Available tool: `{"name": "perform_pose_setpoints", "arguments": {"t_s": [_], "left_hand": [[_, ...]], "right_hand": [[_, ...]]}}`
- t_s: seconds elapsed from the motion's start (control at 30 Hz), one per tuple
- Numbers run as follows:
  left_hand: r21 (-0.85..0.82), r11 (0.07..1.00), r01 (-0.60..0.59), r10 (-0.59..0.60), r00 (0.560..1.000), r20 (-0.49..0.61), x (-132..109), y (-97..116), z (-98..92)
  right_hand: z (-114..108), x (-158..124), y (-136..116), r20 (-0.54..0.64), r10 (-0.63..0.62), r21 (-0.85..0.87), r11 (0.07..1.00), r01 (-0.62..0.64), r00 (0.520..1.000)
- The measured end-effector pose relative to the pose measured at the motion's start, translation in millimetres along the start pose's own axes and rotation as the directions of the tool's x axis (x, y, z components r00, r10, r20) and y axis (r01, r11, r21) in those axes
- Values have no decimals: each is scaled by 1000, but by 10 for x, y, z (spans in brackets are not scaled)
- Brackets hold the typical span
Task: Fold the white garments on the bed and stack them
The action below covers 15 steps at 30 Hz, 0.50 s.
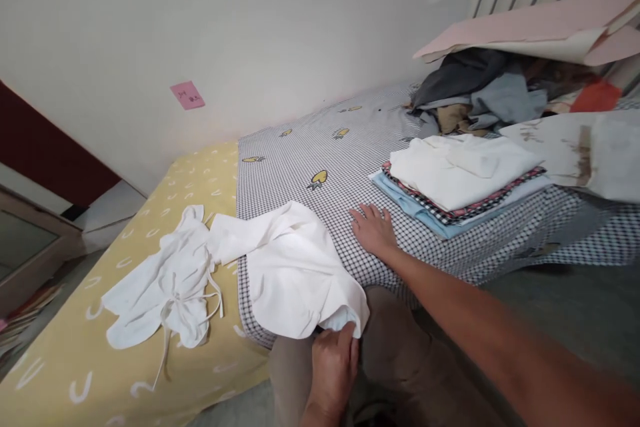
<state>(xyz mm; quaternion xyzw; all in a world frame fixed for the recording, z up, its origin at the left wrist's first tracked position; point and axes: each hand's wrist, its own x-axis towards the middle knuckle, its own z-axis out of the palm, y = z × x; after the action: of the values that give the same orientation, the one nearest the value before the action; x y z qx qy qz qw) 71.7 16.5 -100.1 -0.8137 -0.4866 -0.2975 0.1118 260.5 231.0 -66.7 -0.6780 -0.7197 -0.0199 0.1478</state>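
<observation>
Nearest are the person's trousered knees (397, 340), with the left hand (333, 363) between them. Its thumb and fingers are pinched together on the near edge of a white garment (295, 267), by an opening that shows a pale blue inside. The garment lies loosely rumpled, mostly on a checked cloth (295, 153) with yellow pineapples, one narrow end reaching left onto a yellow cloth (200, 173). To its right, the right hand (373, 231) lies palm down on the checks, fingers spread and holding nothing. On the yellow cloth, just left of the garment, lies a crumpled white piece with ties (175, 280). Beyond the right hand sits a stack of folded clothes (460, 170), white on top, patterned and light blue beneath. Farther back are a heap of clothes (470, 87), pink paper (525, 33) over it, and the wall (280, 27), bearing a pink note (187, 95).
</observation>
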Motion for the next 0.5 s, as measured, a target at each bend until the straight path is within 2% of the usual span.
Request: {"name": "perform_pose_setpoints", "arguments": {"t_s": [0.17, 0.3, 0.4, 0.5], "left_hand": [[-23, 999, -27, 25, 997, -72, 33, -24, 1], [-23, 1000, -18, 14, 987, -159, -32, -108, 56], [45, 998, 35, -30, 992, -121, -159, -202, 18], [173, 974, 147, -144, 989, -28, -295, -285, -178]], "right_hand": [[27, 15, -1, -11, 3, 23, 1000, -3, 1000], [17, 21, -12, -15, 0, 37, 999, 0, 1000], [-24, 25, -28, 19, 15, 53, 998, -16, 1000], [-59, 26, -42, 31, 20, 65, 998, -22, 999]]}}
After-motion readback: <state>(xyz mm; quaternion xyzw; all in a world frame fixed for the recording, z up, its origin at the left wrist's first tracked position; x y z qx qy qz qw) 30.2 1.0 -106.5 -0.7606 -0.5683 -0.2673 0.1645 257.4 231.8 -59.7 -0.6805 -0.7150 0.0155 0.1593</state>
